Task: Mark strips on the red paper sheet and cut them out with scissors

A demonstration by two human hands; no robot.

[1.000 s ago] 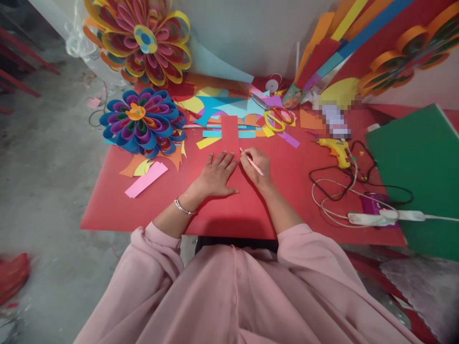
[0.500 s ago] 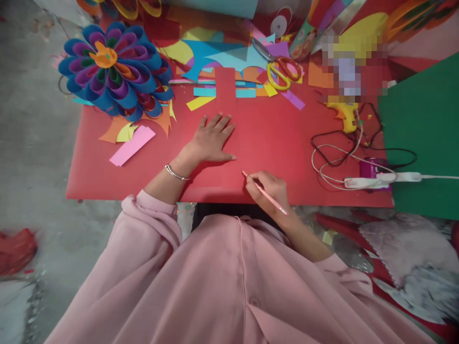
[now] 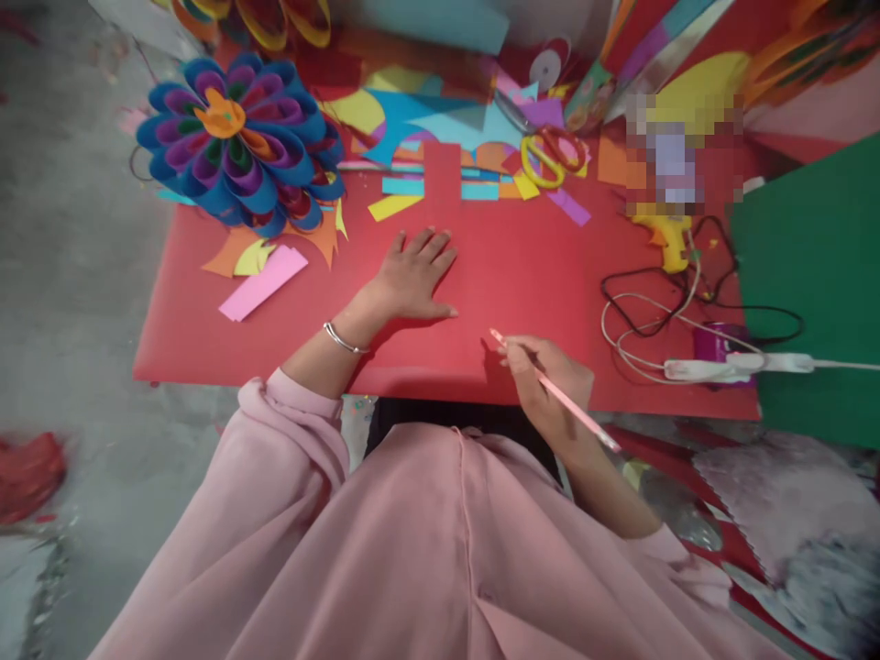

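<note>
My left hand (image 3: 416, 278) lies flat with fingers spread, pressing on red paper at the middle of the red table (image 3: 185, 339). Just past its fingertips, a red paper strip (image 3: 443, 179) reaches over cut strips of blue and yellow. My right hand (image 3: 546, 380) is closed around a pink pencil (image 3: 574, 412), near the table's front edge. The pencil's tip points up and left; I cannot tell whether it touches the paper. Red paper lies on red, so its edges are hard to make out.
A layered paper flower (image 3: 240, 147) stands at the left, beside pink paper strips (image 3: 265, 284). Scissors (image 3: 543, 160) lie among scraps at the back. On the right are a yellow glue gun (image 3: 666, 240), tangled cables and a white power strip (image 3: 715, 368).
My right hand has moved right with the pencil, which now slants away from where its tip was. My left hand stays in place on the paper. The whole view has shifted slightly.
</note>
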